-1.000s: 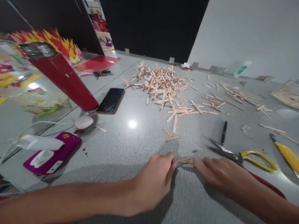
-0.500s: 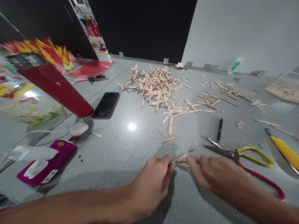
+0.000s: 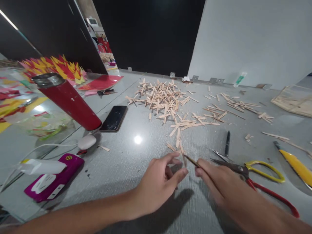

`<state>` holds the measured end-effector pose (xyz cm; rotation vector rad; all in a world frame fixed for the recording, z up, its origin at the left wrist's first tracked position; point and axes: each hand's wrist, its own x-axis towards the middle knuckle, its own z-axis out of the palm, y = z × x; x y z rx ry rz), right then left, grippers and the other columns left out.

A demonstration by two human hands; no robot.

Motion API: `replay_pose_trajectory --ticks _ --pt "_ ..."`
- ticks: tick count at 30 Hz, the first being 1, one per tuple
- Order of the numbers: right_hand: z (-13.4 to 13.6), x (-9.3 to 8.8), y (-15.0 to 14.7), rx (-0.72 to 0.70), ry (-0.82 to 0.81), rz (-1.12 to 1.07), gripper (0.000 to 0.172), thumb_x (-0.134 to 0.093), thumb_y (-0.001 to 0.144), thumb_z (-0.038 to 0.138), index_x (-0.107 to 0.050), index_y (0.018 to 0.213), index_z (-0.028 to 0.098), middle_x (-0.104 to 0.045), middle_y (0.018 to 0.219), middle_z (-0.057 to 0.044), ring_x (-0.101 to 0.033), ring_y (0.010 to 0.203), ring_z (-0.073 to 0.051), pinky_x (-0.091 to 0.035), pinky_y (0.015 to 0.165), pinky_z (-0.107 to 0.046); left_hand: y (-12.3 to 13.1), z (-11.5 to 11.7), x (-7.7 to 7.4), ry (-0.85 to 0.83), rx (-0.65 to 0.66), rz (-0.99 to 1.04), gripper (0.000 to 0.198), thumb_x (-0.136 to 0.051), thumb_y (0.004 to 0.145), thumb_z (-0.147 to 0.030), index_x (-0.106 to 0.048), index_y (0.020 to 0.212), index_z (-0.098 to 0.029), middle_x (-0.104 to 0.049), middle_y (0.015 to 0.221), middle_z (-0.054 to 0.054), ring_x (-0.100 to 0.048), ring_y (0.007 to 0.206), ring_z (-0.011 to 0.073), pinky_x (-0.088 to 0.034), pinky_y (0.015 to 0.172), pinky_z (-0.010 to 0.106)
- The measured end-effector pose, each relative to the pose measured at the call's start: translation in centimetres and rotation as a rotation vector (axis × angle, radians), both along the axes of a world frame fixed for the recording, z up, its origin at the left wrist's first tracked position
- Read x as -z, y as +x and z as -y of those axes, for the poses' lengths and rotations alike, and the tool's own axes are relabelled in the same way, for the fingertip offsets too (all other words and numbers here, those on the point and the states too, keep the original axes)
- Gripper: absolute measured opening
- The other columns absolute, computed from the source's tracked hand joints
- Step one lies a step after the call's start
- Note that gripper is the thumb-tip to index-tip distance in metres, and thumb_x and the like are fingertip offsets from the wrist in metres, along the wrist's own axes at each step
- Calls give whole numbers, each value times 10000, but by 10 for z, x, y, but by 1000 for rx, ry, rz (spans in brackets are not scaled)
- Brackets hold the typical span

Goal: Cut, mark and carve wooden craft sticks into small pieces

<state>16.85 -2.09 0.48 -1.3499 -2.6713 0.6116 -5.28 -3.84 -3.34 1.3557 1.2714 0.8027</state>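
Observation:
My right hand (image 3: pixel 214 180) is closed round a slim, brass-coloured pointed tool (image 3: pixel 191 160) that looks like tweezers. The tool's tip meets a small wooden stick piece (image 3: pixel 181 149), which stands out in front of it; whether the tip grips the piece I cannot tell. My left hand (image 3: pixel 162 180) is just to the left, thumb and fingers apart and curved around the lower end of that piece. Just beyond the fingers, another short stick piece (image 3: pixel 171 147) lies on the grey table (image 3: pixel 117 182).
A heap of wooden sticks (image 3: pixel 161 97) spreads across the back. To the right lie scissors (image 3: pixel 240 169), a black pen (image 3: pixel 227 143) and a yellow-handled saw or cutter (image 3: pixel 296 164). A red flask (image 3: pixel 70 104), a phone (image 3: pixel 114 118) and a purple power strip (image 3: pixel 55 178) are at left.
My left hand has gone from a pinch to spread fingers. The right hand's tool has come into clearer sight, its tip now at an upright stick piece. The view has tilted slightly up.

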Motion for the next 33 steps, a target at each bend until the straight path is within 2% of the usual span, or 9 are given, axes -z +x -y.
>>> replay_pose_trajectory --ticks 3,6,9,12,16,20,24,29,33 --pt "5 -12 -17 -16 -108 -133 359 -392 1042 105 -708 1161 226 -775 877 -62 -735 766 -207 -578 700 -297 1 -2 1 4 67 64 294 -604 1007 -405 -705 1095 -144 -732 826 37 -609 544 119 -456 530 226" --pt "3 -14 -27 89 -283 -316 370 -405 1042 146 -672 1289 213 -801 1038 -69 -762 882 -194 -607 791 -289 0 -5 5 62 70 13 388 -482 1069 -418 -635 817 -166 -522 543 -51 -515 493 114 -387 535 222" --pt "-7 -14 -25 144 -369 -434 402 -477 1033 211 -638 1401 221 -784 1224 -93 -742 1038 -226 -584 927 -353 -1 -9 9 88 -7 -30 447 -401 1096 -432 -522 737 -196 -451 554 -61 -444 512 116 -339 552 239" --pt "-22 -18 -11 131 -480 -409 397 -529 1043 317 -693 1395 238 -758 1323 -87 -687 1187 -274 -510 1055 -424 -1 -10 11 116 -37 -68 430 -401 1095 -425 -495 739 -203 -448 612 -52 -419 574 128 -309 578 251" --pt "-39 -24 6 162 -517 -350 460 -546 1028 407 -695 1421 219 -789 1236 -82 -704 1117 -297 -522 989 -426 -1 -10 13 134 -10 -98 387 -389 1089 -412 -584 847 -182 -427 619 -60 -388 572 139 -292 575 259" --pt "-43 -24 3 128 -487 -335 322 -545 997 308 -828 1122 217 -803 1010 -14 -689 929 -233 -497 827 -316 -1 -11 17 151 -13 -123 396 -382 1082 -404 -550 795 -190 -458 629 -44 -410 580 145 -308 591 264" --pt "-35 -11 -5 202 -464 -305 281 -542 969 270 -803 899 195 -689 713 20 -564 685 -170 -401 658 -286 -1 -12 21 144 -42 -140 429 -333 1095 -429 -513 776 -206 -469 617 -40 -421 563 147 -312 575 263" --pt "-12 7 -10 170 -534 -323 380 -390 1080 354 -721 990 192 -639 693 5 -577 654 -168 -451 639 -278 0 -10 18 161 -35 -177 415 -319 1098 -436 -544 833 -209 -477 628 -38 -435 570 155 -334 593 265" --pt "-10 -7 -3 69 -560 -312 263 -432 1060 351 -658 1003 229 -723 921 -36 -674 853 -195 -535 804 -299 1 -4 17 180 10 -237 350 -317 1071 -353 -466 779 -229 -532 655 -4 -491 595 168 -354 624 276"
